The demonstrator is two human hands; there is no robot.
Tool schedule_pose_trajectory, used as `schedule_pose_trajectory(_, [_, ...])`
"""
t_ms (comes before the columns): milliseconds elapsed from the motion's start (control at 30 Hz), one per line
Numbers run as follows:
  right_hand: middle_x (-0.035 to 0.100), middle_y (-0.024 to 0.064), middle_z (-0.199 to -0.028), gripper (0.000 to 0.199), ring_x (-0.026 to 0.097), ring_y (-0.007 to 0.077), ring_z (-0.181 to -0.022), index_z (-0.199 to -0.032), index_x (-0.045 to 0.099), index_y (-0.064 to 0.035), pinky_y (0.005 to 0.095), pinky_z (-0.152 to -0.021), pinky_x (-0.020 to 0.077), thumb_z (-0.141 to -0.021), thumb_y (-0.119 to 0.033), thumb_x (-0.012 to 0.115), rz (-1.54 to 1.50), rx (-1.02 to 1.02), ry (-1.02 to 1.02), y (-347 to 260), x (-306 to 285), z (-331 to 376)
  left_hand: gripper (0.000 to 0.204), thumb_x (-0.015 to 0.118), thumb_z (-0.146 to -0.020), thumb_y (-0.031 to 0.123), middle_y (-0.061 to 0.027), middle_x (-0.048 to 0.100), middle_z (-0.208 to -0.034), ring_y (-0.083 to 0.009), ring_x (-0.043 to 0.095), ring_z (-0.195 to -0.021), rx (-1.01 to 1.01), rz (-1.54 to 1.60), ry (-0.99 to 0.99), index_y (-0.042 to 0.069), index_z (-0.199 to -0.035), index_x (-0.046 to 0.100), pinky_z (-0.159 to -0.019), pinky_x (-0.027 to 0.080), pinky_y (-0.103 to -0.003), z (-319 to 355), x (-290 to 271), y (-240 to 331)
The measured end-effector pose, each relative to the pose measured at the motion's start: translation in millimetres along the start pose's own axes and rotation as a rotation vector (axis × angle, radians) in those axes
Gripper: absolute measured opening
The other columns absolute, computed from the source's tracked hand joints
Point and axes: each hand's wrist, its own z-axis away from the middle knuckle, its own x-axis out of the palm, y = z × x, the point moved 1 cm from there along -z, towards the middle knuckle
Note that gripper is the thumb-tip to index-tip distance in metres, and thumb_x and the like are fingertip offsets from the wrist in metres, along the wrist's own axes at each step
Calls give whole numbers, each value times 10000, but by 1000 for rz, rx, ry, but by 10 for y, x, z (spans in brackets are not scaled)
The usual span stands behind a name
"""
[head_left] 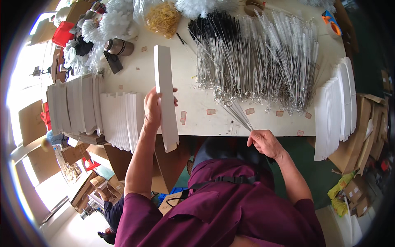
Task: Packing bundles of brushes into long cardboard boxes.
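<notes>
My left hand (152, 108) is closed around a long, narrow white cardboard box (166, 103), which stands nearly upright in the view over the table's near edge. My right hand (265, 144) grips a small bundle of thin wire-handled brushes (238, 116) just past the near edge. Their ring ends point away from me toward the pile, and my fingers hide the other ends. Beyond that bundle lies a large pile of wire brushes (255, 61), with black bristles on the left and white ones on the right.
White boxes (121, 119) stand in rows at the left; more white boxes (335, 111) line the right edge. Farther back are a steel flask (119, 47), a bag of yellow rubber bands (163, 18) and an orange-blue tape dispenser (332, 24). Another person's sleeve (114, 214) shows at lower left.
</notes>
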Motion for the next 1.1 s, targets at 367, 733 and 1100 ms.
schedule_pose_trajectory(367, [394, -72, -586, 527, 342, 30, -520, -808, 662, -7, 230, -477, 287, -1096, -398, 459, 123, -108, -76, -131, 228, 81, 540, 600, -997, 306, -193, 624, -1076, -230, 610, -911, 183, 462, 156, -12, -1406, 448, -863, 532, -385, -315, 415, 303])
schedule_pose_trajectory(733, [498, -25, -645, 622, 415, 88, -624, -750, 680, -31, 278, -590, 375, -1059, -530, 473, 197, -16, -90, -13, 248, -59, 488, 579, -987, 316, -187, 625, -1043, -231, 604, -854, 237, 596, 178, -8, -1346, 505, -834, 517, -409, -143, 821, 364])
schedule_pose_trajectory(1100, [485, -48, -610, 607, 412, 52, -566, -752, 698, -48, 251, -531, 359, -1064, -517, 474, 43, 111, -186, 108, 294, -133, 460, 581, -975, 323, -186, 628, -994, -235, 601, -843, 247, 638, 258, -24, -1275, 562, -828, 504, -422, -148, 823, 224])
